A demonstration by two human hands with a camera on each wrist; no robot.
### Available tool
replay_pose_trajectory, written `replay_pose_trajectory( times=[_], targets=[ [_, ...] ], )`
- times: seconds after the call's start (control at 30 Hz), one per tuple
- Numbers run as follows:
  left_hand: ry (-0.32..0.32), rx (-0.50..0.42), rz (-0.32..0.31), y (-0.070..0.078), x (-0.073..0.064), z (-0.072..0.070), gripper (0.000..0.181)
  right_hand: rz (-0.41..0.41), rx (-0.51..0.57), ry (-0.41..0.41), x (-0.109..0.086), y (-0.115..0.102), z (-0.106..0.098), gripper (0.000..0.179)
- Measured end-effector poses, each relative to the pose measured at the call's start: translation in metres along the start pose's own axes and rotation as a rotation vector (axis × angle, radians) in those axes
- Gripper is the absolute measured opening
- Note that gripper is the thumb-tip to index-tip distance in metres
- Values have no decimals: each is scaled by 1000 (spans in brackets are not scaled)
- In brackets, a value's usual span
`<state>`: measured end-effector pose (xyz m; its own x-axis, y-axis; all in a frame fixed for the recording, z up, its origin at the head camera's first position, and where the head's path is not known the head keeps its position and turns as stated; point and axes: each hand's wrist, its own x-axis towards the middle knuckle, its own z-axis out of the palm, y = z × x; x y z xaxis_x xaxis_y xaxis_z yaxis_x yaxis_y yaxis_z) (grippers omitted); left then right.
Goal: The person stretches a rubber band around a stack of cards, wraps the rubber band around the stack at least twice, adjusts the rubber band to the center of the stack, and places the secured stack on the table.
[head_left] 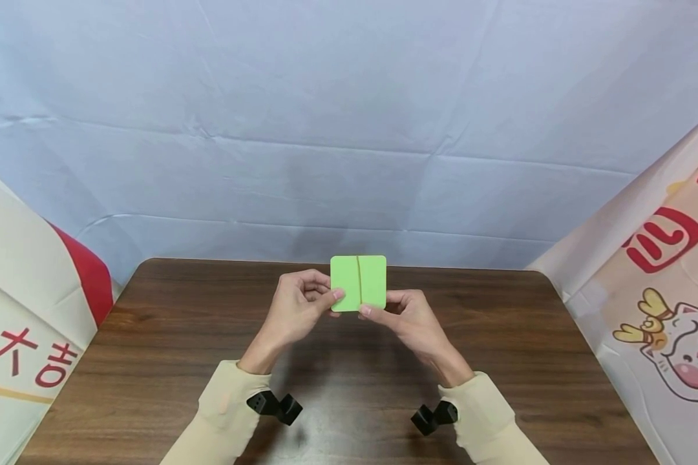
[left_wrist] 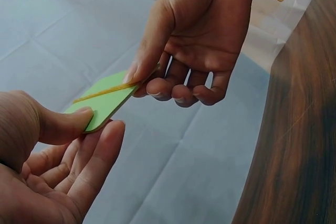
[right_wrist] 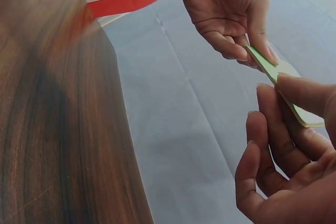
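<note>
A thin green square pad (head_left: 344, 274) with rounded corners is held up above the far part of the table. A narrow yellow band, like a rubber band (head_left: 359, 278), runs down its middle. My left hand (head_left: 295, 309) pinches the pad's lower left side, thumb on the front. At the lower right corner, my right hand (head_left: 412, 321) pinches it, the thumb tip close to the band's lower end. In the right wrist view the edge of the pad (right_wrist: 307, 120) looks layered. The pad's back is hidden in the head view.
Below the hands lies a dark wooden table (head_left: 151, 361). A pale blue-grey cloth (head_left: 349, 129) hangs behind it. Printed cloths with red characters flank the table, a left one (head_left: 29, 310) and a right one (head_left: 628, 336). Black devices sit on both wrists.
</note>
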<state>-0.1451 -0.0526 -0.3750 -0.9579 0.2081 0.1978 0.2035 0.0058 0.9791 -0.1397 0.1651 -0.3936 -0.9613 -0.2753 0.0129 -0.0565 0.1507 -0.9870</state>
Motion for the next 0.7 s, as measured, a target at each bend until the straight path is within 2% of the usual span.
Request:
replay_pose_trajectory(
  times=[0.3,0.7],
  targets=[
    [7,-3,-6,0,1,0,9,6,-21,6,0,-2,2,27],
    [31,-20,-17,0,2,2,10,-25,-29,-1,0,-5,3,24]
  ],
)
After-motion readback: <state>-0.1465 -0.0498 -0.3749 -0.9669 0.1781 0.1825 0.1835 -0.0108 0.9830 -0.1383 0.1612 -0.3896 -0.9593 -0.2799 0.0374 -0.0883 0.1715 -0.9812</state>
